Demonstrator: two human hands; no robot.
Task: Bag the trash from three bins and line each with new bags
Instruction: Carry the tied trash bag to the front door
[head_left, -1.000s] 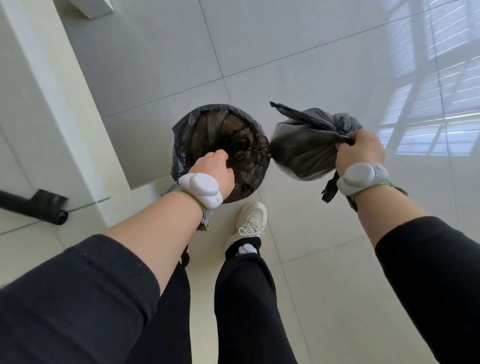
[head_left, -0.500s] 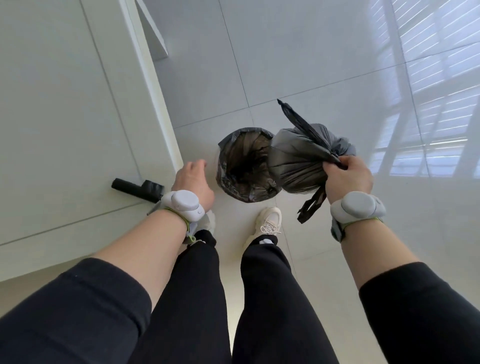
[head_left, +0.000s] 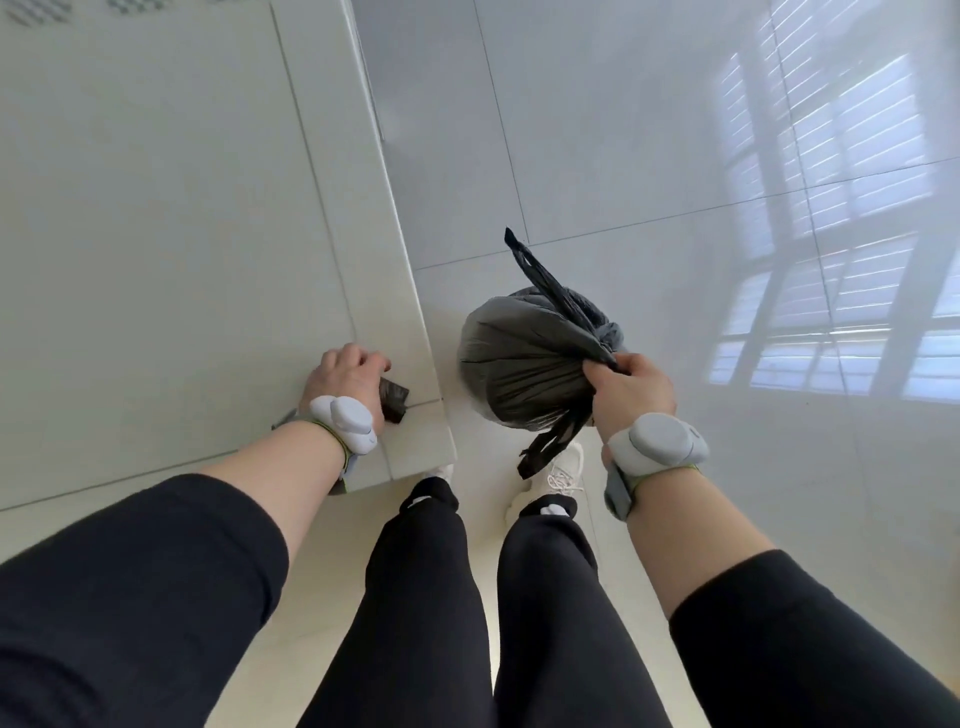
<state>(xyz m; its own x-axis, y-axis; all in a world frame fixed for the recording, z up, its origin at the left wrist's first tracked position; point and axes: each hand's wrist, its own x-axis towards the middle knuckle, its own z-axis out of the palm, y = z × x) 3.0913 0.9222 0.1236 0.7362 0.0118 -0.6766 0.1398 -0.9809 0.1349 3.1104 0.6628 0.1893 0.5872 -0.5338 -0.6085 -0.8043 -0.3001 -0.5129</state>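
Note:
A full black trash bag (head_left: 519, 364) with a knotted neck hangs above the floor; my right hand (head_left: 631, 389) grips it at the knot, loose handle strips trailing above and below. My left hand (head_left: 345, 374) lies on the white counter (head_left: 182, 234) near its corner, fingers curled over a black roll of new bags (head_left: 393, 399) whose end sticks out beside my wrist. No bin shows in this view.
The counter edge runs from the top centre down to its corner (head_left: 447, 457) by my left leg. Glossy pale floor tiles (head_left: 675, 156) spread to the right with window reflections. My white shoe (head_left: 563, 467) stands under the hanging bag.
My left hand left the lined bin, moved left to the counter and closed on the bag roll. The view turned left; the bin went out of sight behind the held bag.

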